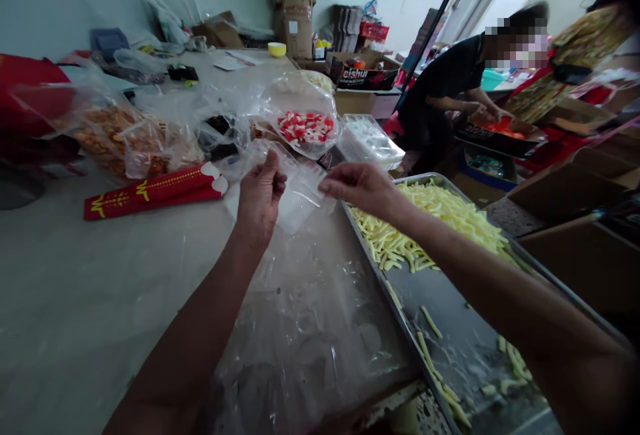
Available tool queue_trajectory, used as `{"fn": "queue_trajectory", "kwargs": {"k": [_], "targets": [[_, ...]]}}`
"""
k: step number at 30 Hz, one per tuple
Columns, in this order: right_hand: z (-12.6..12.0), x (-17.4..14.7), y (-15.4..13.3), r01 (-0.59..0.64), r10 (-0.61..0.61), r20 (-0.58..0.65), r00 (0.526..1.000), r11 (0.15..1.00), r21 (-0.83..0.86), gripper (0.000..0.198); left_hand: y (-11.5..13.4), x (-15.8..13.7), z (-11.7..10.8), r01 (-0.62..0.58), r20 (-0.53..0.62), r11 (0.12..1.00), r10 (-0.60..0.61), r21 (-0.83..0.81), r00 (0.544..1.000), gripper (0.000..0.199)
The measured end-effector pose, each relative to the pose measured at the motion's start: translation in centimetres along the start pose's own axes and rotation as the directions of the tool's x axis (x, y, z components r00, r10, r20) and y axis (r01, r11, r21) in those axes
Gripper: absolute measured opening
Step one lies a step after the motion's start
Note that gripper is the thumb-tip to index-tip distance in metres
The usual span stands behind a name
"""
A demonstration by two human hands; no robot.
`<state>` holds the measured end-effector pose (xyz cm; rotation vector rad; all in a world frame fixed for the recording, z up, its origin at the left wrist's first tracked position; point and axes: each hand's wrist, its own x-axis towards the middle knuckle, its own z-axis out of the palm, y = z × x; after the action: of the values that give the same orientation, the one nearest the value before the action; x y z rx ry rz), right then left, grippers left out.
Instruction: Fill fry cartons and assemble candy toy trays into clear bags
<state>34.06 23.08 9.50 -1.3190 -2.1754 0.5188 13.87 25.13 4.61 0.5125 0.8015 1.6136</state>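
Observation:
A clear plastic bag [299, 198] spans the gap between my two hands over the table. My left hand [261, 198] has its thumb up and its fingers curled closed at the bag's left side. At the opposite edge, the thumb and fingers of my right hand [360, 187] pinch the plastic. More thin clear bags [300, 315] lie flat on the table in front of me. Beneath my right forearm, a metal tray [425, 308] holds a heap of pale yellow sticks like cut fries [450, 221]. A folded stack of red fries cartons [150, 191] lies left of my left hand.
Bags of orange-brown pieces [120, 138] stand at the left, and a bag of red and white pieces [307, 127] lies ahead. Behind the tray is a clear plastic box [370, 141]. A co-worker [445, 95] bends over a carton [500, 135] at the right. A yellow bowl [277, 49] sits farther back.

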Motion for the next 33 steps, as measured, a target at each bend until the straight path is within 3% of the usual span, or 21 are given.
{"fn": "queue_trajectory", "kwargs": {"k": [3,7,11,13,15,17,18,19,21,23,25,28,32,33], "targets": [[2.9,-2.7,-1.4,0.041,-0.039,-0.032,0.999,0.997,0.072,0.025,-1.5,-1.2,0.5,0.06,0.036,0.998,-0.06,-0.002,0.998,0.044],[4.7,-4.2,-0.3,-0.106,0.101,0.035,0.994,0.974,0.202,0.025,-3.0,-2.6,0.3,0.109,0.095,0.991,-0.117,0.083,0.989,0.048],[4.6,-5.9,1.4,-0.192,0.204,-0.013,0.979,0.938,0.288,0.018,-2.3,-3.4,-2.2,0.057,0.291,0.929,-0.171,0.365,0.941,0.048],[4.3,-6.7,2.3,-0.286,0.316,-0.007,0.949,0.866,0.41,0.024,-1.5,-3.8,-4.7,-0.154,0.427,0.755,-0.18,0.637,0.886,0.047],[4.3,-7.2,3.0,-0.369,0.396,0.059,0.916,0.777,0.511,0.031,-1.0,-4.4,-7.5,-0.465,0.596,0.429,-0.251,0.775,0.763,0.045],[4.9,-7.2,3.3,-0.427,0.42,0.135,0.897,0.747,0.509,0.039,-1.3,-5.2,-10.0,-0.708,0.701,0.161,-0.399,0.688,0.591,0.037],[5.4,-7.0,3.3,-0.438,0.413,0.162,0.896,0.767,0.47,0.044,-1.7,-5.7,-10.8,-0.776,0.716,0.081,-0.457,0.625,0.529,0.029],[6.0,-6.7,3.3,-0.427,0.394,0.167,0.904,0.808,0.406,0.048,-2.3,-6.2,-11.4,-0.814,0.719,0.02,-0.482,0.58,0.5,0.02],[7.2,-6.1,3.1,-0.348,0.333,0.107,0.937,0.917,0.196,0.046,-3.8,-7.2,-11.8,-0.834,0.724,-0.077,-0.457,0.547,0.517,0.009],[8.3,-5.7,3.2,-0.267,0.268,0.009,0.963,0.962,-0.064,0.042,-5.2,-7.9,-11.5,-0.826,0.731,-0.139,-0.401,0.547,0.552,0.011],[9.3,-5.7,3.4,-0.247,0.254,-0.01,0.967,0.929,-0.277,0.043,-6.3,-8.3,-11.0,-0.825,0.741,-0.162,-0.371,0.542,0.56,0.015],[10.4,-6.0,3.6,-0.219,0.274,0.058,0.96,0.862,-0.456,0.047,-7.3,-8.3,-10.3,-0.833,0.751,-0.164,-0.366,0.529,0.549,0.02],[11.2,-6.1,3.3,-0.166,0.265,0.118,0.957,0.834,-0.527,0.052,-5.8,-7.9,-10.3,-0.852,0.793,-0.092,-0.326,0.515,0.514,0.027],[11.3,-6.0,3.3,-0.165,0.271,0.127,0.954,0.832,-0.529,0.052,-4.8,-7.8,-10.6,-0.847,0.804,-0.093,-0.273,0.524,0.527,0.027]]}}
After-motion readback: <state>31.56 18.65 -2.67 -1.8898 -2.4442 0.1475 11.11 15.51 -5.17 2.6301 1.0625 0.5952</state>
